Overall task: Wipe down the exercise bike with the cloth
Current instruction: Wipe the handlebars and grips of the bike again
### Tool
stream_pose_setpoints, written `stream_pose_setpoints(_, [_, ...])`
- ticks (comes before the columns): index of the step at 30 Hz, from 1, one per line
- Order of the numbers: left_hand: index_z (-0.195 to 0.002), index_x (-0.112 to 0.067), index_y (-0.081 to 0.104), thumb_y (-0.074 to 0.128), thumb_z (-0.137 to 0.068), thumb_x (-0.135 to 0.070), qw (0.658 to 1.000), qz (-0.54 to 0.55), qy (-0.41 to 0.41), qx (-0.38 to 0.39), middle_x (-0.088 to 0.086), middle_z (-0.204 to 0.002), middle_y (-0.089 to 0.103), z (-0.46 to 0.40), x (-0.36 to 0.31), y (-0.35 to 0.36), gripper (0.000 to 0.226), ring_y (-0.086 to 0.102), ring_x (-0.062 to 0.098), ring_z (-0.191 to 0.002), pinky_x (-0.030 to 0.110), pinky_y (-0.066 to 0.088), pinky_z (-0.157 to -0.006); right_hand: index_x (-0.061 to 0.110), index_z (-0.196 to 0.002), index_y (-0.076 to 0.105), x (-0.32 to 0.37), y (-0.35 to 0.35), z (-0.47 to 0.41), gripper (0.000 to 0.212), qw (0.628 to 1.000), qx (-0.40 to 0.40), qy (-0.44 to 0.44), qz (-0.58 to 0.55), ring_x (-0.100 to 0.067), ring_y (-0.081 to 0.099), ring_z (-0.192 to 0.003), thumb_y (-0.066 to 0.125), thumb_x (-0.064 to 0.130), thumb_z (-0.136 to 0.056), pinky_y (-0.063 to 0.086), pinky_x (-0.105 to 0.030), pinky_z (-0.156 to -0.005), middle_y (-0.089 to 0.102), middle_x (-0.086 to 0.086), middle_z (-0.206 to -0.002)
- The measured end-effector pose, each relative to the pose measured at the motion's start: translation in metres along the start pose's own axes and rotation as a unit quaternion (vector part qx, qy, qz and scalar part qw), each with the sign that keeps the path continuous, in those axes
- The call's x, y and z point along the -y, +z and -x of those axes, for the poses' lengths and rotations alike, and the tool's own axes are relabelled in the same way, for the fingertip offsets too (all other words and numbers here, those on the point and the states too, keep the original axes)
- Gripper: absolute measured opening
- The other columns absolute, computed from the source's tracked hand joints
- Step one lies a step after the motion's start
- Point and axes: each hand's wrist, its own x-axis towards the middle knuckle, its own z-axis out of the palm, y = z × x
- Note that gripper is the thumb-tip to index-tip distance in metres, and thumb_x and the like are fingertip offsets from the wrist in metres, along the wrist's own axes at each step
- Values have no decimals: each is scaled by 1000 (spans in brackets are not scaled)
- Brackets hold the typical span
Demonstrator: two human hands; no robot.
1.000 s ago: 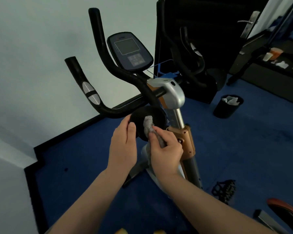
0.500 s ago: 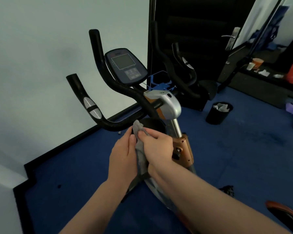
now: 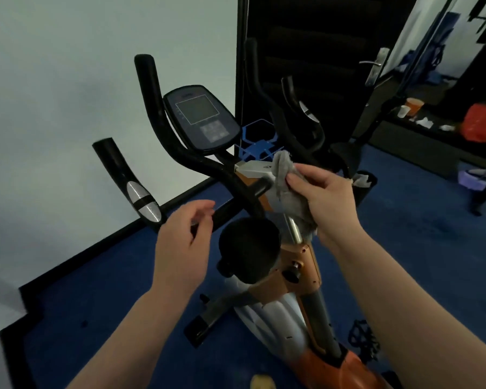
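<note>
Two hands up: right hand [image 3: 324, 202] fingers gripping cloth [image 3: 285, 178], left hand [image 3: 184, 237] fingers loose, empty.

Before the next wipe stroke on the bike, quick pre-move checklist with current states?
1. Cloth gripped in right hand: ok.
2. Cloth touching the silver bracket: ok, draped over its end.
3. Left hand free: ok, fingers loosely curled, holding nothing.
4. Left hand steadying the handlebar: not ok, hovering near it.
5. Console unobstructed: ok.
6. Bracket already clean: cannot tell.
</note>
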Motion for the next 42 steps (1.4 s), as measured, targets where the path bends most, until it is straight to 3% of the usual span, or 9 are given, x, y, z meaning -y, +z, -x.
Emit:
stream_pose_setpoints(3, [-112, -20, 63, 49, -90, -22, 997, -75, 19, -10, -10, -103, 65, -14, 0, 12, 26, 60, 10, -98, 44, 48, -90, 23, -100, 74, -21, 1, -19, 23, 999, 16, -5, 49, -11, 69, -90, 77, 19, -78, 57, -28, -77, 74, 3, -94])
stream_pose_setpoints(5, [-111, -20, 64, 53, -90, -17, 994, -103, -1, -19, -6, -105, 66, -21, -1, 18, 24, 59, 15, -98, 49, 46, -91, 21, -96, 73, -33, 6, -32, 22, 996, 41, -23, 73, -10, 68, -87, 79, 19, -74, 56, -22, -72, 72, 5, -89])
stream_pose_setpoints(11, [-106, -22, 66, 60, -84, -18, 984, -176, -26, -30, -7, -106, 66, -36, -6, 34, 23, 57, 15, -101, 45, 41, -96, 14, -85, 68, -43, 40, -60, 15, 959, 149, -175, 167, 6, 58, -75, 78, 12, -74, 44, -8, -70, 63, 12, -79])
stream_pose_setpoints(19, [-106, -25, 66, 63, -81, -24, 971, -219, -76, -51, -9, -107, 65, -34, -4, 37, 25, 58, 14, -100, 43, 43, -96, 17, -79, 72, -72, 13, -36, 13, 959, 211, -155, 106, -6, 63, -82, 81, 13, -70, 48, -14, -75, 67, 2, -83])
stream_pose_setpoints(22, [-107, -26, 67, 62, -83, -28, 968, -231, -86, -41, -10, -108, 66, -32, -2, 37, 24, 58, 13, -100, 42, 43, -96, 18, -77, 71, -85, 4, -23, 13, 974, 177, -128, 67, -11, 66, -80, 81, 12, -70, 51, -20, -73, 69, 1, -80])
stream_pose_setpoints(29, [-98, -32, 69, 58, -84, -32, 965, -246, -92, -24, -13, -93, 69, -34, -6, 36, 18, 61, 12, -90, 41, 45, -90, 11, -76, 68, -63, 50, -48, 14, 957, 108, -241, 122, 0, 58, -79, 81, 8, -71, 44, -10, -73, 63, -2, -81])
stream_pose_setpoints(34, [-97, -34, 69, 57, -83, -35, 966, -243, -87, -30, -16, -88, 68, -31, -4, 37, 18, 60, 8, -87, 37, 46, -88, 25, -94, 73, -86, 14, -23, 21, 961, 156, -206, 101, -8, 58, -95, 76, 28, -73, 47, -14, -82, 58, 4, -98])
stream_pose_setpoints(38, [-95, -35, 68, 56, -83, -36, 962, -257, -82, -37, -17, -86, 67, -32, -3, 36, 17, 57, 5, -83, 29, 42, -85, 17, -87, 73, -74, 31, -47, 16, 949, 148, -250, 123, -5, 60, -86, 79, 10, -74, 46, -12, -78, 64, -1, -88])
stream_pose_setpoints(42, [-97, -35, 68, 55, -84, -36, 962, -258, -84, -34, -17, -88, 67, -32, -3, 37, 18, 57, 6, -85, 31, 42, -86, 15, -82, 71, -46, 78, -80, 8, 934, 153, -291, 139, 0, 57, -83, 74, 10, -78, 41, -7, -76, 62, 3, -87])
